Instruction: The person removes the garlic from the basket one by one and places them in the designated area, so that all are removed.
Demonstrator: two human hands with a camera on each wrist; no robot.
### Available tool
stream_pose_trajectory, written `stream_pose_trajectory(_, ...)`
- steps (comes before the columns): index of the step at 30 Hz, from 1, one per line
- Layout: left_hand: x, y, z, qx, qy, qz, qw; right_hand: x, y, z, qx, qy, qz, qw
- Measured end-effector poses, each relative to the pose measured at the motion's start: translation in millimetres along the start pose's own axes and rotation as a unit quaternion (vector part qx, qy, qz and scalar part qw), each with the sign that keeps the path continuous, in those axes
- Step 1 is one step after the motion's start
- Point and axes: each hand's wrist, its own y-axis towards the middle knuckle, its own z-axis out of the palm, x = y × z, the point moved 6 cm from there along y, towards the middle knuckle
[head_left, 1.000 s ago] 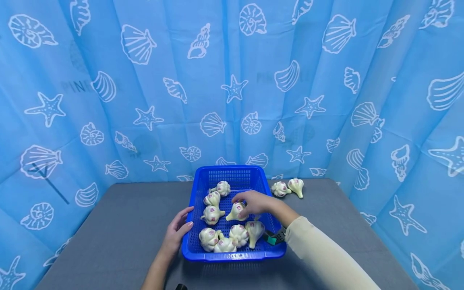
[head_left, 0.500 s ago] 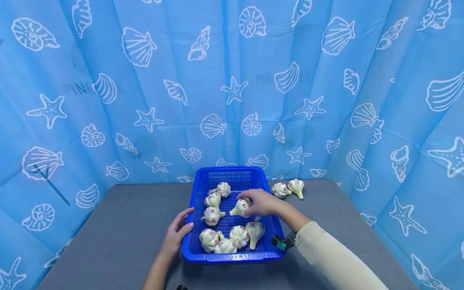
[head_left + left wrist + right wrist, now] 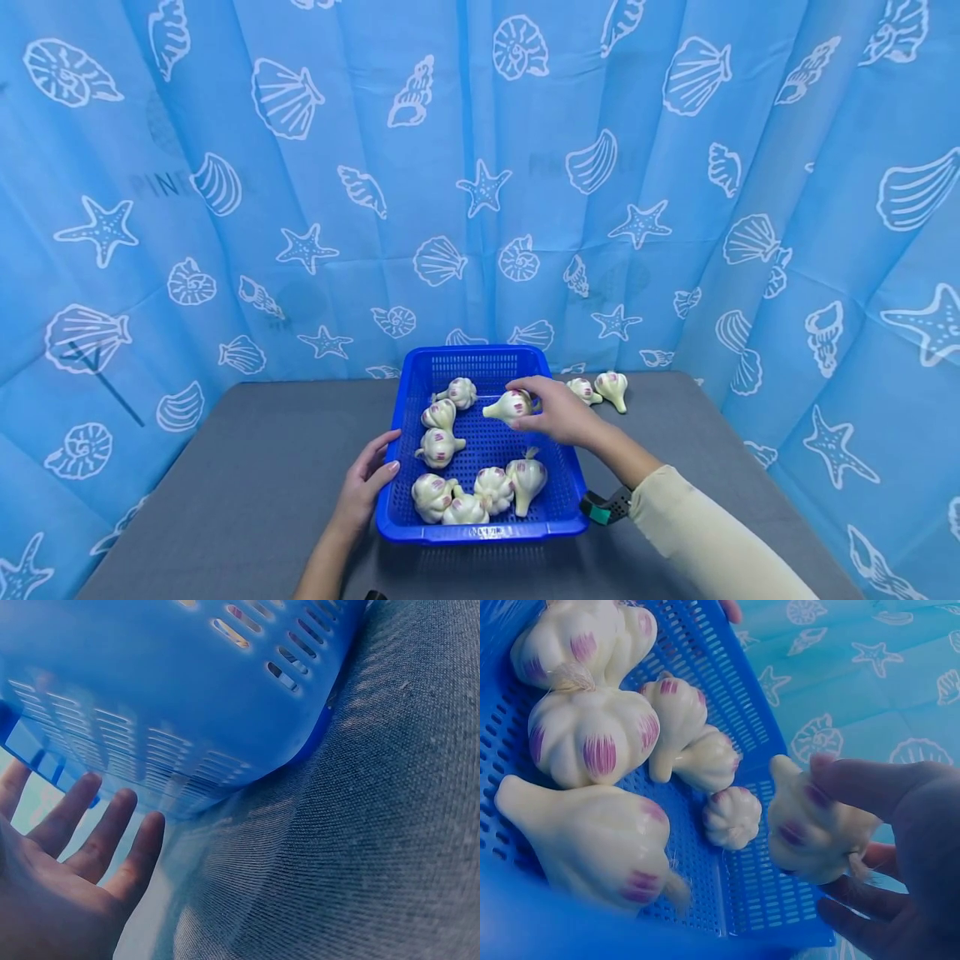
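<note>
Seven garlic bulbs (image 3: 527, 477) are lying in the basket (image 3: 525, 531), two (image 3: 611, 390) outside; right hand (image 3: 564, 413) pinching another (image 3: 512, 406), straight-fingered left hand (image 3: 366, 478) touching the rim (image 3: 386, 500)

Cream right sleeve (image 3: 712, 525), black wrist strap (image 3: 618, 503) with green patch (image 3: 600, 513).

I count ten garlics (image 3: 527, 475) in all: seven lie in the basket (image 3: 471, 531), with three on its left side and four at its near end, one more is in the right hand (image 3: 558, 412), and two are on the table (image 3: 292, 467) just past the basket's right side. There is one basket, one table, and two hands, the left hand (image 3: 363, 482) and the right one. I also see one sleeve (image 3: 712, 533), one wrist band (image 3: 606, 507) and, at the bottom edge, one small black thing (image 3: 375, 595).
</note>
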Motion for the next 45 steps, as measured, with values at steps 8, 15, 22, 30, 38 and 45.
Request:
stream_pose_trajectory(8,1.2,0.2,0.1,0.000,0.003,-0.006,1.0000,-11,-7.5,-14,-0.062,0.018,0.017,0.9978)
stream_pose_trajectory(15,0.9,-0.3,0.5,0.003,0.002,-0.011,0.9999,-21,-12.4,-26,-0.120,0.019,0.016,0.9924)
stream_pose_trajectory(22,0.8,0.1,0.6,0.006,0.000,-0.002,1.0000,-34,-18.7,-33,-0.152,0.000,0.022,0.9882)
stream_pose_trajectory(30,0.9,-0.8,0.5,0.005,0.001,-0.003,1.0000,-59,-26.4,-39,-0.183,-0.017,0.040,0.9822)
stream_pose_trajectory(38,0.8,-0.7,0.5,0.003,0.000,-0.008,1.0000,-82,-34.9,-40,-0.197,-0.027,0.058,0.9784)
stream_pose_trajectory(45,0.7,0.3,0.5,0.000,-0.012,-0.003,0.9999,-98,-44.6,-41,-0.204,-0.027,0.069,0.9761)
